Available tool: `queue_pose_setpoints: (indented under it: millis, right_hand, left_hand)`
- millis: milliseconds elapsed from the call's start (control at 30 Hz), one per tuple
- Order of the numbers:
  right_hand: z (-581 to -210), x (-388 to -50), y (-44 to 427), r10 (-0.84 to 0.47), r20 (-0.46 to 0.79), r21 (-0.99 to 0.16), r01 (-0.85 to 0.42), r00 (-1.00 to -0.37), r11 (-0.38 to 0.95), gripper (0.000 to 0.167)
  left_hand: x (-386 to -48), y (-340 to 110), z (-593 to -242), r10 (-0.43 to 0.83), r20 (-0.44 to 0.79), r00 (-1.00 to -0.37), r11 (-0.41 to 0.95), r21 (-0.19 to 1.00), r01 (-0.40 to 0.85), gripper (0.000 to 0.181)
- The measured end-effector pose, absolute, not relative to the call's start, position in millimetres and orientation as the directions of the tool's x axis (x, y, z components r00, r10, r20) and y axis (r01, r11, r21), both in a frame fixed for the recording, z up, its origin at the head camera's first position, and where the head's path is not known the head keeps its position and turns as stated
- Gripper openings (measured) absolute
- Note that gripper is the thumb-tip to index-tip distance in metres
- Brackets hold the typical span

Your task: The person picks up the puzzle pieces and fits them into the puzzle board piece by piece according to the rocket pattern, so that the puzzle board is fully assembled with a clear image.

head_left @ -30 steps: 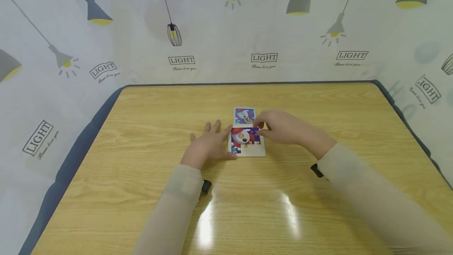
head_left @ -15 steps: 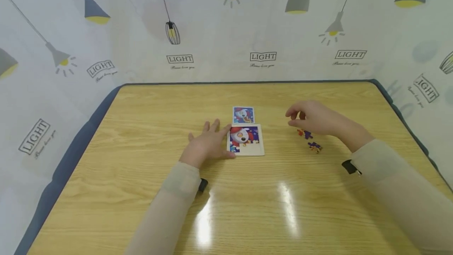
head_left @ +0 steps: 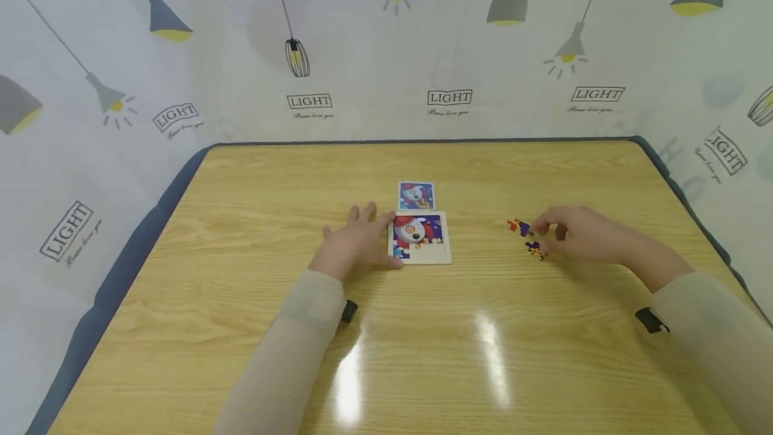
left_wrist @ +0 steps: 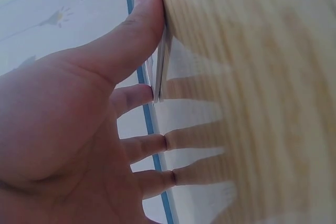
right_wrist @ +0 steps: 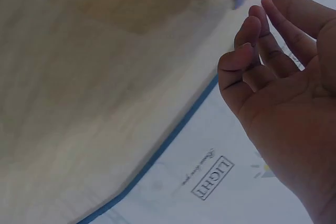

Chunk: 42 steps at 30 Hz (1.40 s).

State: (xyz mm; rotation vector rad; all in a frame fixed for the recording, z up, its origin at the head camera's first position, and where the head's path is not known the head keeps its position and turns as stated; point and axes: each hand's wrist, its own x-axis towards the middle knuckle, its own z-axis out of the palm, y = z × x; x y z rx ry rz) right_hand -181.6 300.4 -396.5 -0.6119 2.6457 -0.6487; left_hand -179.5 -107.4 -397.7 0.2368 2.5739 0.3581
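A partly filled jigsaw puzzle in a white tray (head_left: pixel 446 250) lies mid-table; a rocket picture shows in its upper part and the lower right is bare. My left hand (head_left: pixel 356 246) is spread at its left side, thumb and index finger resting on the edge, as the left wrist view also shows along the tray's side (left_wrist: pixel 162 69). To the right, my right hand (head_left: pixel 588 237) hovers beside several loose puzzle pieces (head_left: pixel 535 251), thumb and index fingertips close to them. In the right wrist view the fingers of that hand (right_wrist: pixel 291 103) bend loosely, thumb apart, with nothing visible between them.
A small card (head_left: pixel 417 196) with the same rocket picture lies just behind the tray. The wooden table (head_left: pixel 290 186) ends at a dark blue border, with a lamp-patterned white sheet (head_left: pixel 362 113) rising beyond.
My right hand has left the tray, moved right past the loose pieces and come down at their right side. The left hand stays at the tray's edge.
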Motion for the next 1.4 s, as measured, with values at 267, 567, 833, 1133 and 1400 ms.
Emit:
queue_pose_setpoints:
  millis: [267,567,833,1133,1400]
  right_hand:
    - [-413,-179,307,-0.467,-0.212,-0.530,-0.300,-0.859,0.793,0.037]
    - [-418,-200,295,-0.507,-0.173,-0.514,-0.361,-0.845,0.778,0.046]
    - [-417,-217,279,-0.530,-0.224,-0.509,-0.365,-0.818,0.779,0.040]
    - [-422,-224,274,-0.420,-0.233,-0.472,-0.276,-0.877,0.837,0.036]
    - [-426,-229,289,-0.476,-0.225,-0.550,-0.293,-0.850,0.782,0.017]
  left_hand:
    - [-179,-109,-400,0.226,-0.483,-0.846,0.952,0.292,0.089,0.109]
    - [-180,-108,-397,0.233,-0.488,-0.841,0.951,0.296,0.092,0.108]
    - [-180,-107,-398,0.228,-0.489,-0.842,0.952,0.293,0.088,0.109]
    - [-181,-108,-400,0.225,-0.495,-0.839,0.952,0.295,0.082,0.108]
    - [-180,-109,-400,0.223,-0.493,-0.841,0.949,0.306,0.072,0.109]
